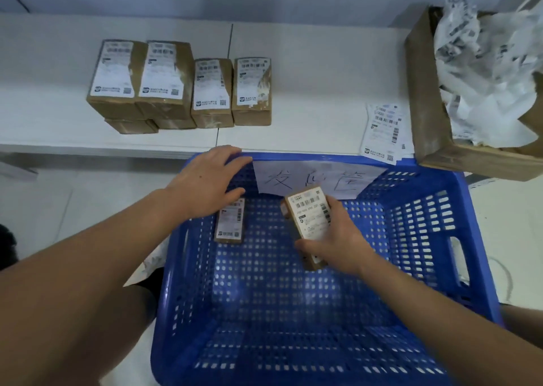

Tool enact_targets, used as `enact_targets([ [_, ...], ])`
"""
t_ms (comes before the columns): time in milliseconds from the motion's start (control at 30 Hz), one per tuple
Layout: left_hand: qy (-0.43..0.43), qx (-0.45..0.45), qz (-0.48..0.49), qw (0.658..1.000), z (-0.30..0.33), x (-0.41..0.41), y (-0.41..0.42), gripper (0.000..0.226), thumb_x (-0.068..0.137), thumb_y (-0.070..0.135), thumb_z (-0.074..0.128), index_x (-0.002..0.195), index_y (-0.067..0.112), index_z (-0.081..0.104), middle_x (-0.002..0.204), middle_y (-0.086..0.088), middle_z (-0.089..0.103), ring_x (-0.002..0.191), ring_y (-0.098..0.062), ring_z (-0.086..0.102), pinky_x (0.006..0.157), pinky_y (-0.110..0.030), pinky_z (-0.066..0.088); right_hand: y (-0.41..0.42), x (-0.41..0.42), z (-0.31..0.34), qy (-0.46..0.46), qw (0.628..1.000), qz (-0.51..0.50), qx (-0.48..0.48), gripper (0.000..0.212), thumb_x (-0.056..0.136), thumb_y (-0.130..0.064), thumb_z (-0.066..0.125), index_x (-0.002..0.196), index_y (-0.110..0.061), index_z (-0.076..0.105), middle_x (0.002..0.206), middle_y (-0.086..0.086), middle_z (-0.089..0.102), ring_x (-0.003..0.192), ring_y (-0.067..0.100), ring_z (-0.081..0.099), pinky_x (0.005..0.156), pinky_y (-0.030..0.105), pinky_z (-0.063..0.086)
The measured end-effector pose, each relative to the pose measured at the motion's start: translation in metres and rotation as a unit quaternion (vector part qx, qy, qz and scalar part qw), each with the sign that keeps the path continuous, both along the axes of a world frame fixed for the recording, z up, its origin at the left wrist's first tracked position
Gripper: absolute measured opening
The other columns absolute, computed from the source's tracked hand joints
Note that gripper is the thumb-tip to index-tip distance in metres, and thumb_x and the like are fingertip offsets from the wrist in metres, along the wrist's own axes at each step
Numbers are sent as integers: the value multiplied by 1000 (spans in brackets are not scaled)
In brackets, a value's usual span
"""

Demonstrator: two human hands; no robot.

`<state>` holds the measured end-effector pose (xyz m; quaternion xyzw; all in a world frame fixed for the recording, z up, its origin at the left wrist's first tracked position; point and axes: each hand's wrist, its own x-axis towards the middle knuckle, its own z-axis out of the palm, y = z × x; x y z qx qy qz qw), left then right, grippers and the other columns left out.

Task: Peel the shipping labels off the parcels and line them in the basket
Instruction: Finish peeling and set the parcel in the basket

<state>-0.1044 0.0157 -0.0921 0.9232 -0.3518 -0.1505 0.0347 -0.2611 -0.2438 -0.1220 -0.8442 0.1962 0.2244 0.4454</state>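
Observation:
A blue perforated basket stands in front of me below a white table. Inside it, my right hand grips a small brown parcel with a white label facing up, held tilted above the basket floor. A second labelled parcel lies flat at the basket's far left. My left hand hovers with straight fingers over the basket's far left corner, just above that parcel, holding nothing. Several more labelled brown parcels sit in a row on the table.
A stack of loose shipping labels lies on the white table at the right. Beside it a cardboard box is full of crumpled white backing paper. A handwritten paper sign hangs on the basket's far wall.

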Motion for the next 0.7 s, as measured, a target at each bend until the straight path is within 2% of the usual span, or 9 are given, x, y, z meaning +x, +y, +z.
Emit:
enact_targets([
  [67,-13,4,-28,1000,-21,15,9,75,99,47,61,162,23,28,164,-10,30,152,-30,28,124,-46,27,17,8,-25,19,1000,2,-20,111,70,-41,89,155,-24,20,138,-2,39,127,18,45,96,34,53],
  [133,-17,5,-46,999,-38,29,17,76,101,41,60,164,23,23,167,-12,25,154,-31,23,126,-48,23,31,16,-52,48,998,-7,-37,112,72,-40,88,157,-19,17,141,3,35,131,22,41,100,37,49],
  [200,-36,0,-76,996,-50,41,22,72,101,33,60,163,20,25,165,-15,30,152,-35,28,123,-51,28,43,25,-80,77,996,-20,-44,115,71,-42,89,156,-18,17,142,6,36,132,26,42,106,46,49],
  [267,-63,-17,-102,993,-61,50,28,67,101,24,60,161,15,32,160,-20,38,146,-41,38,116,-55,35,56,36,-105,106,993,-34,-41,114,67,-43,91,154,-19,20,140,6,40,129,27,46,103,51,50],
  [367,-102,-42,-122,986,-74,54,34,64,100,16,61,159,14,35,157,-22,41,142,-44,42,113,-56,37,75,50,-146,143,987,-75,-26,109,53,-51,92,140,-29,30,127,0,52,117,25,57,94,51,57],
  [467,-138,-59,-136,979,-87,56,38,81,92,10,74,159,18,29,158,-20,41,143,-41,39,113,-55,37,92,60,-191,154,982,-103,-24,107,38,-67,81,128,-35,34,119,-4,58,111,25,61,89,51,58],
  [567,-154,-62,-133,977,-96,57,38,101,80,9,86,159,20,25,158,-17,40,144,-36,36,113,-52,37,111,71,-193,174,978,-104,-51,99,49,-61,87,126,-31,32,119,0,56,109,27,60,90,53,57],
  [633,-168,-72,-128,975,-100,55,38,96,83,11,84,159,20,27,158,-16,40,145,-35,35,114,-52,35,122,78,-196,196,972,-116,-62,95,61,-51,91,129,-29,29,127,4,52,114,30,56,93,53,56],
  [700,-180,-94,-128,971,-101,54,39,81,91,13,76,159,19,32,158,-17,41,146,-36,37,114,-52,33,131,85,-205,207,968,-135,-50,96,68,-44,91,137,-27,26,138,8,46,123,33,52,99,52,53],
])
